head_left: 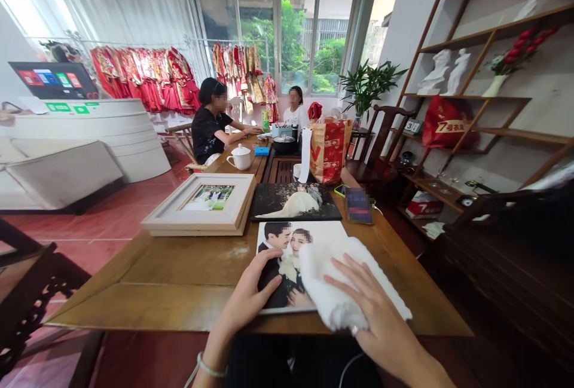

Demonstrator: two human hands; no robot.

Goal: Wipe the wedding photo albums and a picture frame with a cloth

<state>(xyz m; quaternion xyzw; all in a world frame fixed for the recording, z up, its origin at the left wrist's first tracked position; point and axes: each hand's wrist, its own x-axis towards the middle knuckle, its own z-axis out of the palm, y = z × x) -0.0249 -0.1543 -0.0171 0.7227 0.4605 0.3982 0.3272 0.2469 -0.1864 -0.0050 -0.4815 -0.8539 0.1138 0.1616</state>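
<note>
Standing at the far left, beyond the tabletop (179, 292), were a monitor (52, 81) and a white sofa (63, 179). Red dresses (146, 77) hung behind them. Nearer, on the tabletop's left side, lay a pale wooden frame (155, 223) with a small photo, just beside the work and closing off that side. A person in black (207, 122) sat past it, and a lidded white cup (242, 159) stood behind its far edge.

The left hand (260, 283) lay over the left edge of a couple's print (293, 280), its grip spread and pinching nothing. This print lay flat at the near edge of the tabletop. A dark print (273, 202) lay just behind it, blocking the far side; farther back came a black pot (284, 146) and a person in white (296, 112). A folded white cloth (319, 274) covered the print's right part. A paper bag (329, 155) stood behind the dark print. The right hand (365, 295) rested on the cloth, its grip spread too. A phone (359, 205) lay beyond the cloth, near the dark print. A plant (370, 86), a dark chair (385, 137) and a shelf (497, 101) holding a red bag (451, 122) filled the right.
</note>
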